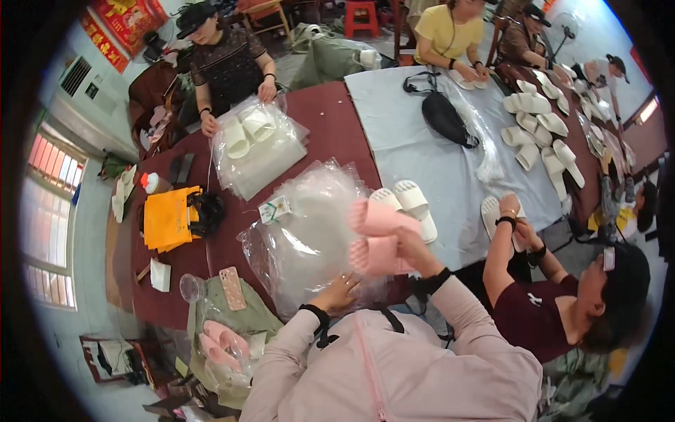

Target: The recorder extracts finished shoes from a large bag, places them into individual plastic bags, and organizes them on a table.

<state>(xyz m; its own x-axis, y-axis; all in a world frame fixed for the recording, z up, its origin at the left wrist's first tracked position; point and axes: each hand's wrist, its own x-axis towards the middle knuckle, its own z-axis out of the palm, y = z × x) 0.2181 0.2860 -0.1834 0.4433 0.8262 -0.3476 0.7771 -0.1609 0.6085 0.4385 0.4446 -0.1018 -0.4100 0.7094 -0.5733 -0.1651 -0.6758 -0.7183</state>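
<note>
My right hand [418, 254] is closed around a pair of pink slippers [375, 254], held up over the right side of a pile of clear plastic bags [302, 235]. At the pile's near edge lies my left hand [337, 294], its fingers stretched out over the plastic and a ring on one of them. Just behind the pink pair, a pair of white slippers [415, 202] stands on the pale sheet, partly hidden. A small white and green box [275, 209] rests on the bags.
Another pair of pink slippers [225, 344] and a phone [233, 288] lie on the green sack [264, 318] at left. A yellow bag [169, 219] sits farther left. Across the table a person handles bagged white slippers [257, 124]; another person [538, 309] works close on my right.
</note>
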